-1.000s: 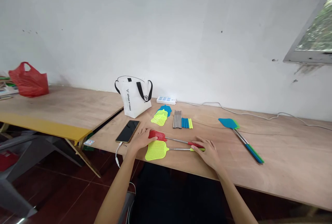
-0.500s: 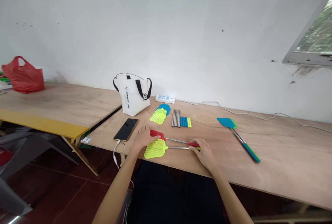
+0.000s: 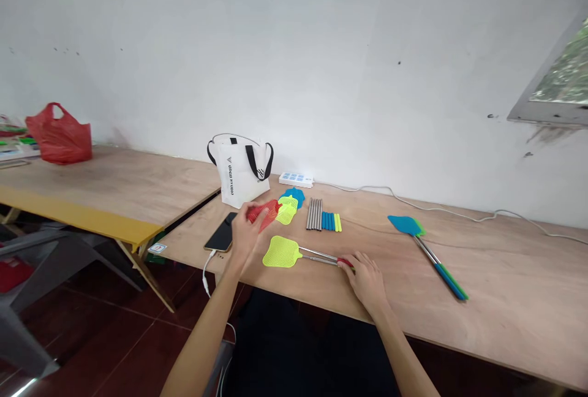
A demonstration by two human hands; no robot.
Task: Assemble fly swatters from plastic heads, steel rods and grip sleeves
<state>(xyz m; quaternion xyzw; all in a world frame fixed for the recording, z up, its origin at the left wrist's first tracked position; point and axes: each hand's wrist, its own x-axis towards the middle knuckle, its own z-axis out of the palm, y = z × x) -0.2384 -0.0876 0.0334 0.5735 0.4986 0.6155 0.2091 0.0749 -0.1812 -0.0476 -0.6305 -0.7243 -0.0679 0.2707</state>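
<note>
In my left hand point(image 3: 245, 231) is a red fly swatter head point(image 3: 270, 212), pinched and raised above the table, apart from the metal rods. My right hand point(image 3: 366, 277) is closed round the grip end of the rods, where a red grip point(image 3: 344, 261) shows at the fingertips. A yellow fly swatter point(image 3: 282, 252) lies flat, its head joined to one metal rod point(image 3: 321, 259); its grip is hidden under my right hand. The second rod point(image 3: 316, 252) runs just behind it, its far end bare near the yellow head.
Behind lie loose yellow heads point(image 3: 287, 211), blue heads point(image 3: 294, 195), grey tubes point(image 3: 315, 214), blue grips point(image 3: 327, 220) and yellow grips point(image 3: 337, 222). Blue and green fly swatters point(image 3: 427, 250) rest to the right. A phone point(image 3: 221, 233), white bag point(image 3: 243, 173) and power strip point(image 3: 296, 179) stand nearby.
My left hand has lifted the red head up and away from the yellow one, leaving the rod's end bare. The right hand stays on the grips. The view has shifted slightly left.
</note>
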